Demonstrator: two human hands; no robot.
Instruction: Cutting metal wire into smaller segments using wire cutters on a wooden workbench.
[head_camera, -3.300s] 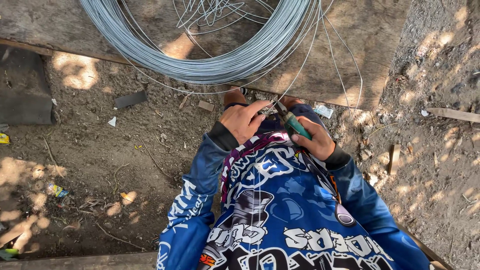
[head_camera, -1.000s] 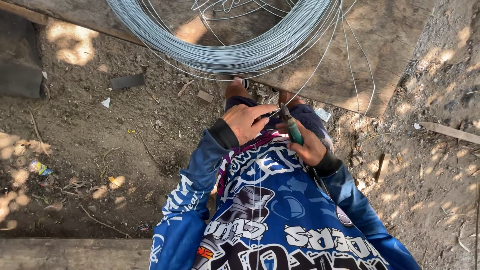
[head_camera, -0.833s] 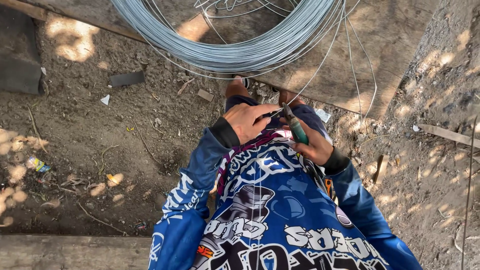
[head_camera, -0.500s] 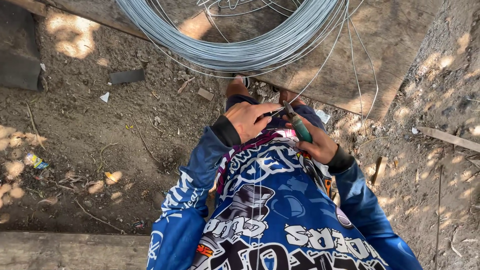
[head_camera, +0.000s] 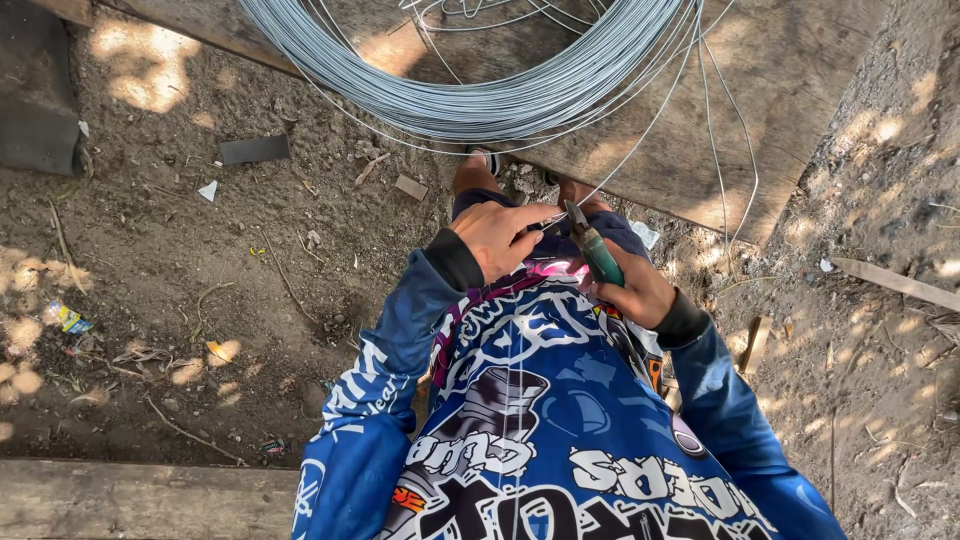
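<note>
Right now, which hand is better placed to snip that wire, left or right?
Right. The right hand already grips the green-handled pliers with their tip at the wire, while the left hand pinches the strand.

Your wire coil (head_camera: 480, 95) runs off past the top edge (far half unseen); pliers' (head_camera: 592, 245) handles hide inside your right hand (head_camera: 640, 290).

Silver-grey wire coil (head_camera: 470, 95) on a brown board (head_camera: 800, 90), green-handled pliers (head_camera: 600, 255), blue jersey (head_camera: 540, 430) with white lettering, black cuffs.

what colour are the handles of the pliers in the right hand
Green, seen in the head view: the pliers sit in the right hand.
</note>
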